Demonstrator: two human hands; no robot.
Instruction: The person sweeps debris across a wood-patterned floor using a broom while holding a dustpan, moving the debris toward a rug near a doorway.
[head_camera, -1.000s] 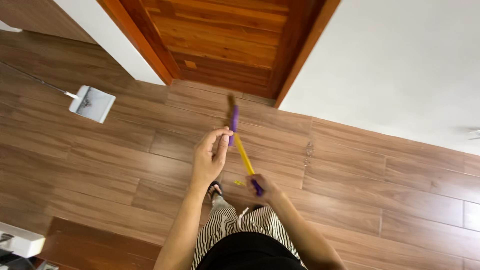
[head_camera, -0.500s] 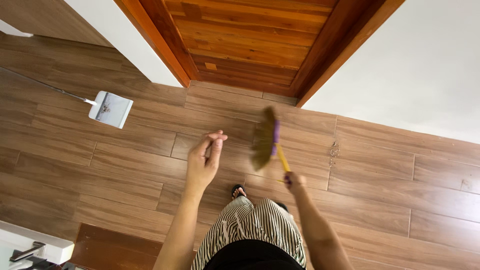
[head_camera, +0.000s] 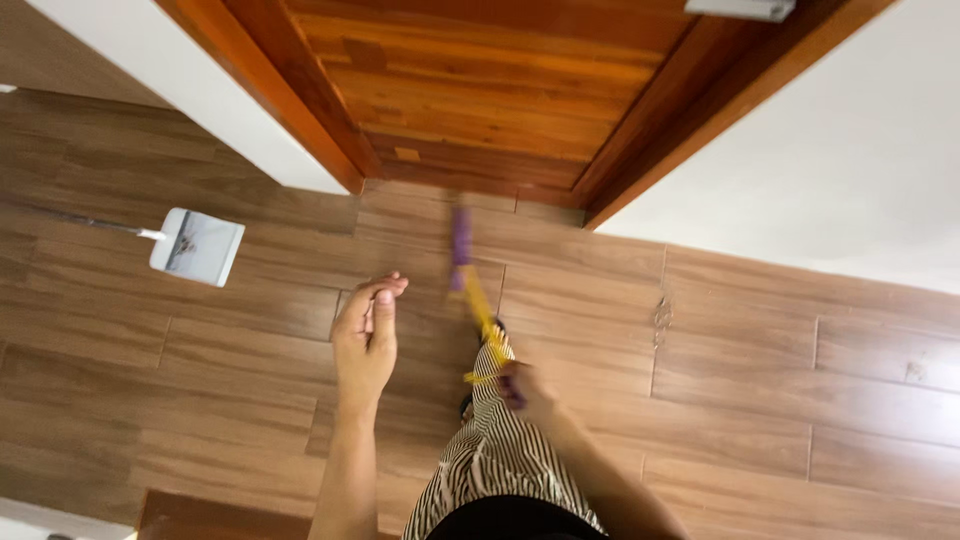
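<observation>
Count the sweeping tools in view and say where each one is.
2. A small broom with a yellow handle, blurred, is held in the right hand before the wooden door. A white dustpan lies on the floor at left.

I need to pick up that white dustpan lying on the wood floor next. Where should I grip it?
Take the white flat dustpan by its long thin metal handle, coming from the left: the handle runs out leftward along the brown wood-plank floor, with nothing else beside it.
</observation>
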